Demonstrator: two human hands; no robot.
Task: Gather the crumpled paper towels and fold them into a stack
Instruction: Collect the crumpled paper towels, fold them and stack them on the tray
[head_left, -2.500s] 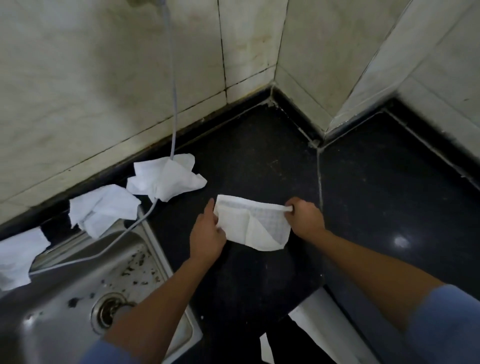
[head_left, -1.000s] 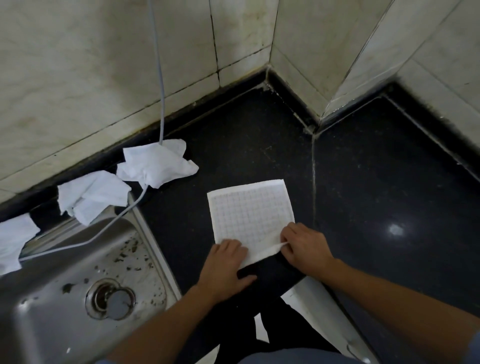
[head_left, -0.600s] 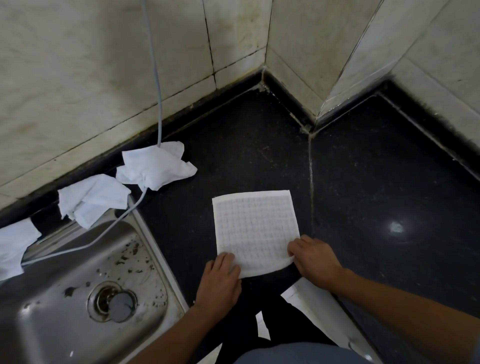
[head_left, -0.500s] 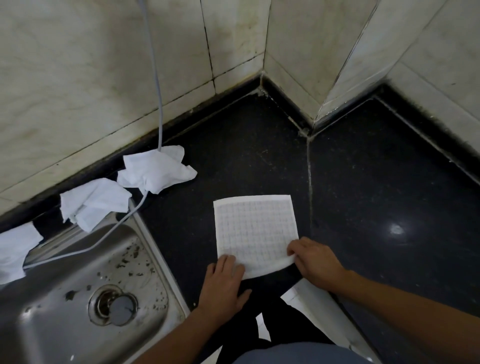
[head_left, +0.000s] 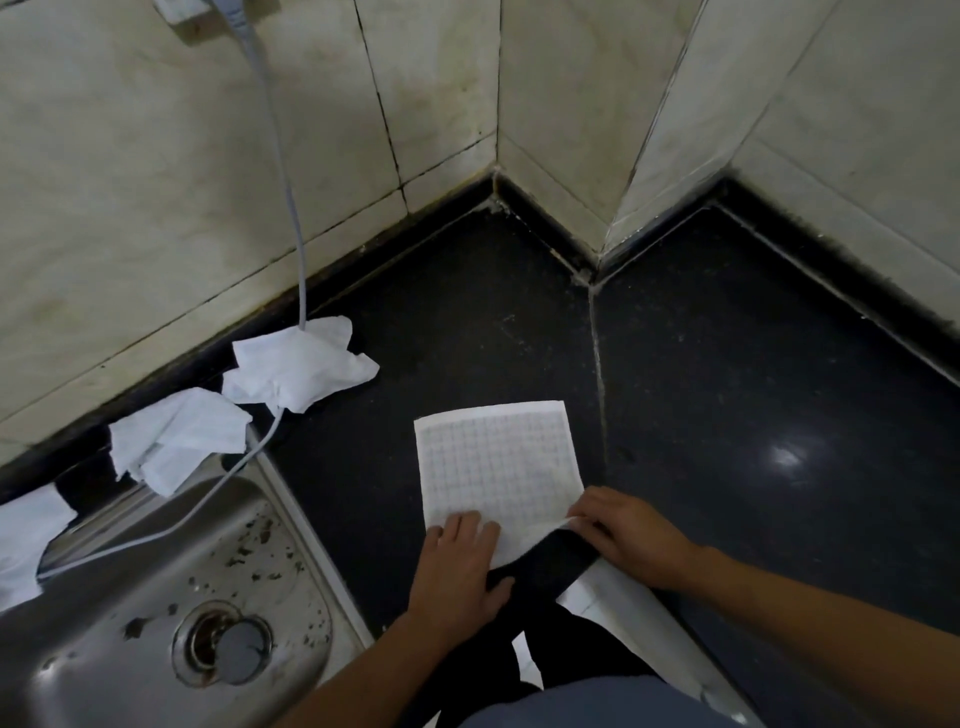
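Observation:
A flattened white paper towel (head_left: 498, 462) with a grid pattern lies on the black countertop (head_left: 727, 415). My left hand (head_left: 457, 566) presses its near left corner flat with straight fingers. My right hand (head_left: 623, 535) pinches the near right corner, which is lifted a little off the counter. Three crumpled white towels lie to the left along the wall: one (head_left: 301, 371) by the cable, one (head_left: 176, 441) at the sink's rim, one (head_left: 26, 540) at the left edge of the view.
A stainless steel sink (head_left: 130, 597) with a drain fills the lower left. A grey cable (head_left: 291, 208) hangs down the tiled wall and runs across the sink. The counter's front edge (head_left: 639, 623) lies just below my hands. Tiled walls close the back corner.
The towel went from being held up between both hands to lying spread flat on the counter. Both hands moved to its near edge; lately they have barely shifted.

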